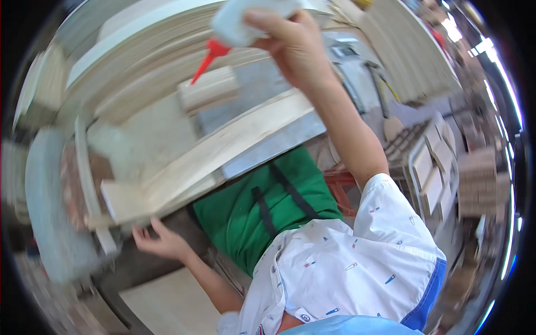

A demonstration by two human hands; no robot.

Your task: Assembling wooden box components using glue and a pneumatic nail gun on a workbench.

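The soft plastic glue bottle [245, 19], far up in the scene, is white with a red pointed nozzle. The long wooden board [223, 148] is pale cream. The cloth apron [262, 209] is green with black straps; the short-sleeved shirt [346, 268] is white, scattered with small coloured marks, with a blue side panel.

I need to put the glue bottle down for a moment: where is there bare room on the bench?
Bare grey bench top shows between the small wood block and the long pale board, below the right hand holding the glue bottle. The stacked boards behind are crowded; the left hand is at the board's near end.
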